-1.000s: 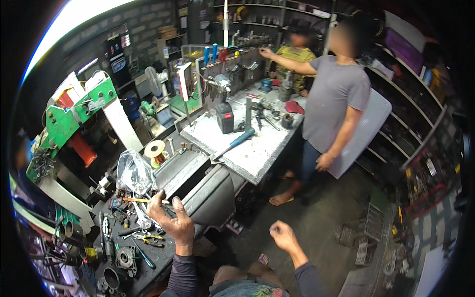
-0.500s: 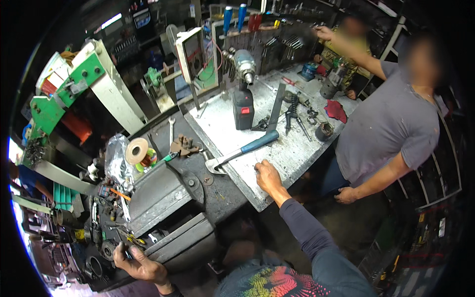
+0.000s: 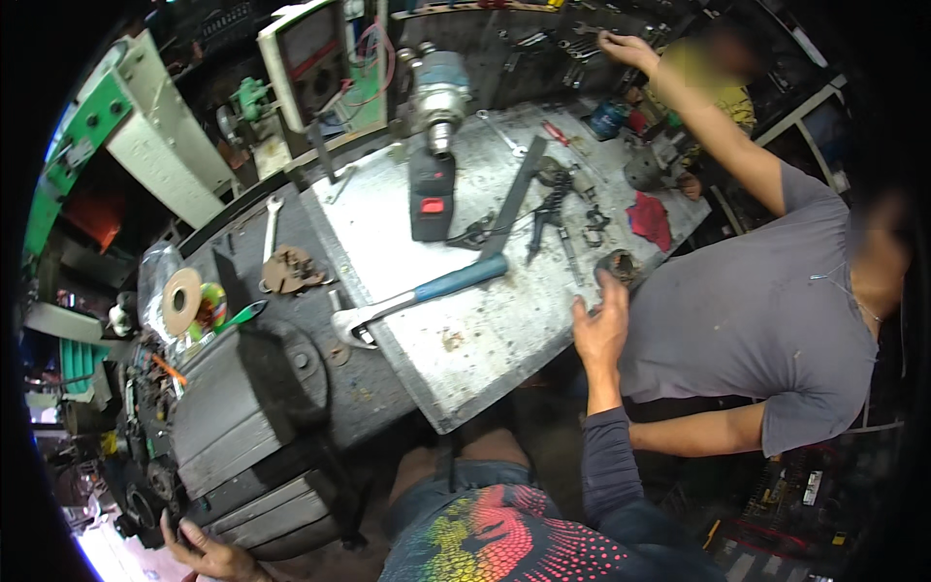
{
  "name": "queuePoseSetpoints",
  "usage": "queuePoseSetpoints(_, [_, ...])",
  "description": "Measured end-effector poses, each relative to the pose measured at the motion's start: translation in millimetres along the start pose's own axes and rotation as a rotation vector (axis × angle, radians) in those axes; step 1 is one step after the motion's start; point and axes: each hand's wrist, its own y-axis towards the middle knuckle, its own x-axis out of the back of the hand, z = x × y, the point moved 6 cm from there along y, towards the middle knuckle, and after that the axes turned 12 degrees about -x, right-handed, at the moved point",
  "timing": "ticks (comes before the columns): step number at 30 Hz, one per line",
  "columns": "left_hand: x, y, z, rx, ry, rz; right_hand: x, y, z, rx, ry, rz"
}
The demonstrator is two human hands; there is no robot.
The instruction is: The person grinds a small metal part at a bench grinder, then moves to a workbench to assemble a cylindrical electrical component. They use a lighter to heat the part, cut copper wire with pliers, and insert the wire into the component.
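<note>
My right hand point(image 3: 601, 328) reaches over the bench's right edge, thumb and fingers apart, holding nothing. Its fingertips are at a dark, greasy cylindrical metal part point(image 3: 618, 262); I cannot tell whether they touch it. At the lower left, my left hand point(image 3: 211, 557) hangs beside the big bench vise point(image 3: 257, 514) with its fingers spread and nothing in them. A hammer with a blue grip point(image 3: 436, 291) lies across the corner of the pale metal worktop point(image 3: 465, 378). Behind it, a cordless impact wrench point(image 3: 438, 107) stands upright on its battery.
A flat dark bar point(image 3: 514, 199), small metal parts point(image 3: 551, 209) and a red rag point(image 3: 648, 221) lie on the worktop. A spanner point(image 3: 272, 228) and a tape roll point(image 3: 181, 301) sit left. A co-worker in a grey shirt point(image 3: 747, 320) stands close right; another person's yellow shirt point(image 3: 706, 82) shows behind.
My right hand has moved right, from the worktop's front corner to the cylindrical part. My view has shifted. The grey-shirted co-worker now leans nearer the bench.
</note>
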Motion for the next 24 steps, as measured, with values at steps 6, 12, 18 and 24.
queuePoseSetpoints(6, [7, -2, 10, 0.061, -0.029, -0.131, 16, 89, -60, -0.051, -0.298, -0.021])
queuePoseSetpoints(12, [13, -1, 0, -0.049, 0.200, -0.135, -10, 126, -94, -0.128, -0.353, 0.274])
queuePoseSetpoints(18, [17, 3, -28, -0.022, 0.433, -0.148, -16, 140, -101, -0.129, -0.365, 0.363])
queuePoseSetpoints(24, [20, 11, -93, 0.005, 0.017, -0.234, 33, 100, -22, 0.006, -0.029, 0.389])
